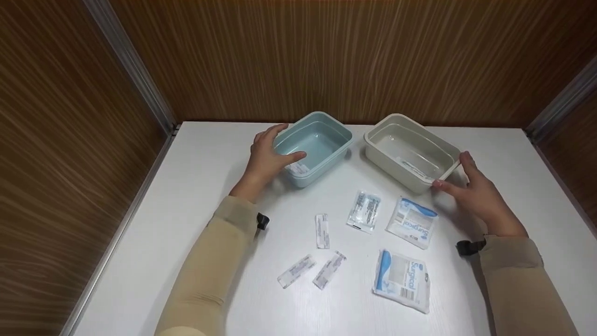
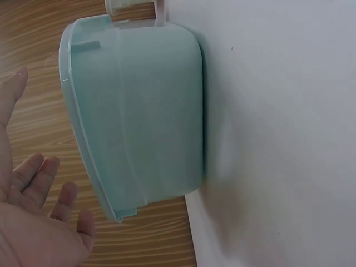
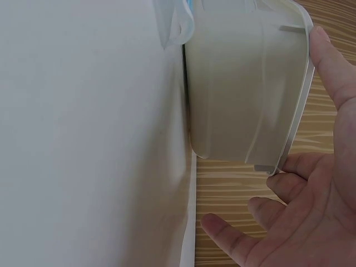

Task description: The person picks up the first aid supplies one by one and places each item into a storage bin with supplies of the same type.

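Note:
My left hand (image 1: pixel 268 158) is spread beside the pale blue plastic bin (image 1: pixel 322 167), its thumb over the near rim in the head view. The left wrist view shows those fingers (image 2: pixel 40 181) apart from the bin's wall. At the cream bin (image 1: pixel 396 171), my right hand (image 1: pixel 485 200) has its thumb and index finger at the rim near one end. Its other fingers (image 3: pixel 231 233) extend loosely past the bin in the right wrist view. Both bins stand upright on the table, each with a white printed label inside.
Nearer on the white table (image 1: pixel 186 154) lie a clear-and-white sachet (image 1: pixel 364 211), two flat packets printed "Surgical", one upper (image 1: pixel 413 221) and one lower (image 1: pixel 402 281), and three narrow paper-wrapped strips, one of them upright (image 1: pixel 322 231). Wood-grain panels (image 1: pixel 298 60) stand behind and at the sides.

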Available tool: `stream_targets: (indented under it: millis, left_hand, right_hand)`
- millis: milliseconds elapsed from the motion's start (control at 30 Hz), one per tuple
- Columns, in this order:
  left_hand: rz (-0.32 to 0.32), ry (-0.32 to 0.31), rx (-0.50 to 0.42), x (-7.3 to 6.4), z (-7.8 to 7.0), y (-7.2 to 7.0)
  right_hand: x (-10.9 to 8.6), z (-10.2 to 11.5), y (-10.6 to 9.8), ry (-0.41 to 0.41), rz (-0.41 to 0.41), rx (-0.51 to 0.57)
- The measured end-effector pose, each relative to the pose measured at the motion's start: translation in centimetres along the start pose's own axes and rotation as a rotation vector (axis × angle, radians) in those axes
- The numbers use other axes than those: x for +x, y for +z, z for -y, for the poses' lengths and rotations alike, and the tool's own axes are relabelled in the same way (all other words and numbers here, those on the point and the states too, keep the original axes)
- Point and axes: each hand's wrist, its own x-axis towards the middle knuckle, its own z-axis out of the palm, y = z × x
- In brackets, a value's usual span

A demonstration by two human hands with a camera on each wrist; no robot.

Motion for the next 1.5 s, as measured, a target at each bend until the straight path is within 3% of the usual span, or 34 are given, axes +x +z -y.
stream_targets:
  millis: [267, 700, 967, 1167, 1500]
  left_hand:
    - [0.042, 0.031, 0.019, -2.0, 0.0, -1.0]
    - [0.154, 0.121, 0.028, -8.2, 0.3, -2.7]
    - [0.243, 0.122, 0.025, -11.9, 0.9, -2.7]
    - [0.268, 0.153, 0.005, -13.8, 1.6, -2.5]
    - [0.323, 0.145, 0.023, -16.3, 3.1, -2.6]
  right_hand:
    - [0.1, 0.1, 0.0, 0.015, 0.001, -0.008]
    - [0.7, 0.8, 0.2, 0.001, 0.005, -0.004]
    - [1.0, 0.9, 0.3, 0.004, 0.014, -0.007]
    - [1.0, 0.8, 0.3, -0.004, 0.013, -0.002]
    - [1.0, 0.9, 0.3, -0.009, 0.019, 0.004]
